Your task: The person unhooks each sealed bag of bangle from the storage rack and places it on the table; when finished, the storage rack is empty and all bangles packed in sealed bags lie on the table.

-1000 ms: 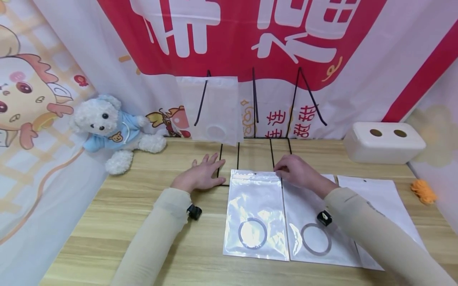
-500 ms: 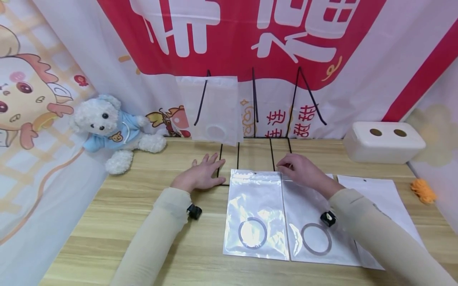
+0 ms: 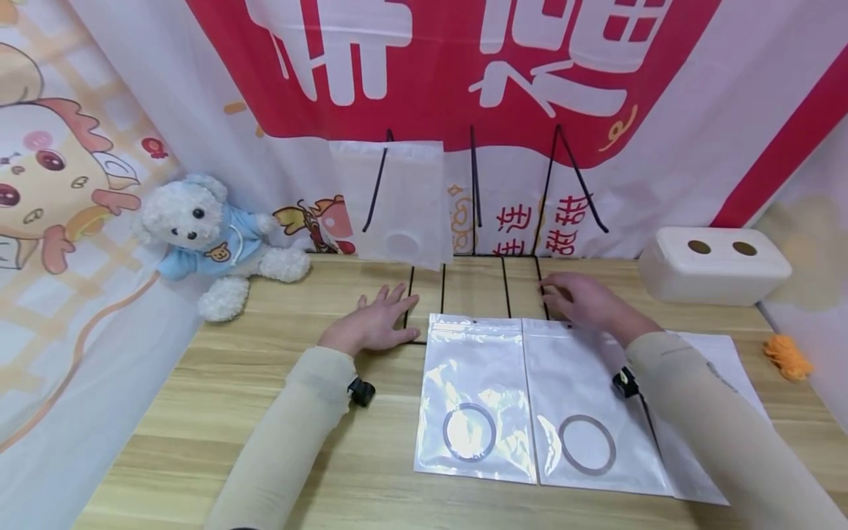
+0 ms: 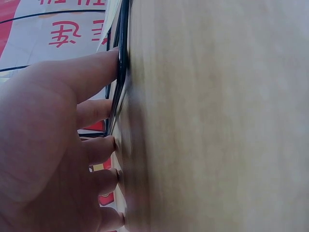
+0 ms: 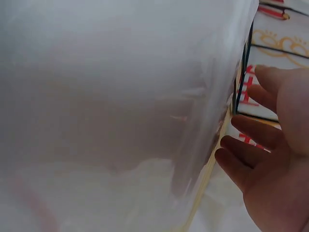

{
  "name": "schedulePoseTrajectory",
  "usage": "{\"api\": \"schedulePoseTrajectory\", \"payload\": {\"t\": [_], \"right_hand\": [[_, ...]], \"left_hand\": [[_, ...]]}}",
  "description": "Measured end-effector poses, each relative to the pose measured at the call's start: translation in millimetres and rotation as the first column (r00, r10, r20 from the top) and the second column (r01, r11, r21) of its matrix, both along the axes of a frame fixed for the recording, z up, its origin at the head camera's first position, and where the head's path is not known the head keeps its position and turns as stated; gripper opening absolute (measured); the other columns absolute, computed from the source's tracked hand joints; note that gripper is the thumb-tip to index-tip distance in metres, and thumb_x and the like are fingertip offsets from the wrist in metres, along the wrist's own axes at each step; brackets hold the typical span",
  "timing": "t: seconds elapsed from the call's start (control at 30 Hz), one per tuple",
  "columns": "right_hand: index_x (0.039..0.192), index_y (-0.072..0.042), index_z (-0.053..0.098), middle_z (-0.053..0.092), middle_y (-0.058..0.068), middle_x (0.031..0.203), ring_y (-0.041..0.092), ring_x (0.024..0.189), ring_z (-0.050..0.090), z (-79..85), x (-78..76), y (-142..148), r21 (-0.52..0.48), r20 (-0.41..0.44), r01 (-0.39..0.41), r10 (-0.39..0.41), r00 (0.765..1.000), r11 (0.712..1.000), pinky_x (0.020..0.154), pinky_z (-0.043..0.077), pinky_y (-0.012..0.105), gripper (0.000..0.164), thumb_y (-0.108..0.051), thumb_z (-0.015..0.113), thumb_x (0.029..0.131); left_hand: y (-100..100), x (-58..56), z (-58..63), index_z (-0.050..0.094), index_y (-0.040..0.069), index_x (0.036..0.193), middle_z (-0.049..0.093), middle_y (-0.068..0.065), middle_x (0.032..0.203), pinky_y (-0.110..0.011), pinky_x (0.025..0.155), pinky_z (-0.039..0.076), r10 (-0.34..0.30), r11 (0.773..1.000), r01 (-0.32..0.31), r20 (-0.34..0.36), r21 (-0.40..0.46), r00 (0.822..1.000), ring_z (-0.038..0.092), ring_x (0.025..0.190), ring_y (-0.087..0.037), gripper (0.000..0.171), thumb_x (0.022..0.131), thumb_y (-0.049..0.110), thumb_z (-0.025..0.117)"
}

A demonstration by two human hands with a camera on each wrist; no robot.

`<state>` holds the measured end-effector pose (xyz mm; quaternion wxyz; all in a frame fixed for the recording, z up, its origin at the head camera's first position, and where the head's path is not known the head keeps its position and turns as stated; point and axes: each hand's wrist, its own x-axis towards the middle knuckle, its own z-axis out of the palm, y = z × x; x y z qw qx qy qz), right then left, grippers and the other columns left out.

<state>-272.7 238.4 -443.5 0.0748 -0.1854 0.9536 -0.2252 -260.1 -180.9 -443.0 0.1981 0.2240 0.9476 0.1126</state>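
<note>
My left hand [image 3: 371, 322] rests with fingers spread on the table, over the base wire of a black wire rack [image 3: 507, 291]. In the left wrist view its thumb [image 4: 96, 72] lies against that wire. Relaxed and holding nothing, my right hand [image 3: 589, 303] is just above the top edge of the middle clear-fronted zip bag [image 3: 563, 383]. Another such bag [image 3: 473, 368] lies flat to its left, and a third [image 3: 722, 353] lies partly under my right forearm. Each of the first two shows a ring outline near its bottom. A similar bag [image 3: 391, 199] hangs on the rack's left hook.
Bare hooks [image 3: 583, 180] stick out from the rack at the middle and right. A white plush dog [image 3: 218, 246] sits at the back left. At the back right stand a white box with two holes [image 3: 715, 276] and an orange bundle [image 3: 787, 357].
My right hand has moved right, from the left bag's top corner to above the middle bag. The left hand has stayed in place.
</note>
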Motion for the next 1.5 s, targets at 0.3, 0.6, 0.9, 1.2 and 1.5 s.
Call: {"api": "schedulePoseTrajectory", "payload": {"t": [0.3,0.6,0.9,1.2,1.5], "right_hand": [[0.163,-0.010,0.047,0.029,0.029,0.174,0.057,0.159,0.027,-3.4,-8.5,9.6,0.112,0.095,-0.010,-0.001,0.996,0.994,0.128,0.022,0.074,0.058,-0.037,0.055,0.113],[0.162,-0.011,0.050,0.027,0.031,0.174,0.060,0.159,0.021,-0.9,-9.6,1.3,0.138,0.103,-0.041,0.027,0.994,0.990,0.128,0.019,0.075,0.058,-0.038,0.060,0.111],[0.161,-0.012,0.052,0.026,0.033,0.174,0.061,0.158,0.022,0.3,-12.8,-3.2,0.178,0.114,-0.037,0.017,0.993,0.983,0.128,0.021,0.074,0.058,-0.038,0.062,0.110],[0.163,-0.013,0.049,0.022,0.032,0.175,0.061,0.159,0.018,1.1,-11.5,-1.3,0.172,0.145,-0.020,-0.005,0.989,0.985,0.128,0.019,0.075,0.060,-0.039,0.061,0.110],[0.164,-0.016,0.047,0.019,0.030,0.176,0.061,0.161,0.014,1.1,-11.6,-1.8,0.170,0.164,-0.008,-0.020,0.986,0.985,0.128,0.016,0.076,0.061,-0.042,0.060,0.111]], "left_hand": [[2.7,0.5,2.5,0.023,0.022,0.174,0.004,-0.013,0.183,-0.077,0.131,0.003,-0.002,1.000,0.002,0.004,-0.007,1.000,0.002,0.169,-0.045,0.080,0.109,0.057,0.054],[0.5,2.2,2.8,0.022,0.020,0.174,0.004,-0.015,0.183,-0.079,0.130,0.002,0.001,1.000,-0.002,0.009,0.006,1.000,0.001,0.168,-0.047,0.080,0.110,0.055,0.054],[0.6,1.4,2.6,0.026,0.020,0.174,0.006,-0.016,0.183,-0.079,0.130,0.001,0.018,0.999,-0.019,0.010,0.031,1.000,0.002,0.168,-0.047,0.079,0.109,0.052,0.057],[0.1,-0.6,-1.3,0.028,0.022,0.173,0.008,-0.015,0.183,-0.078,0.130,0.000,0.030,0.997,-0.029,-0.004,0.074,1.000,0.003,0.169,-0.047,0.077,0.109,0.052,0.058],[-11.9,1.9,10.8,0.029,0.019,0.173,0.026,-0.013,0.180,-0.065,0.134,0.020,0.098,0.977,-0.079,-0.089,0.196,0.991,0.026,0.166,-0.042,0.075,0.110,0.050,0.057]]}}
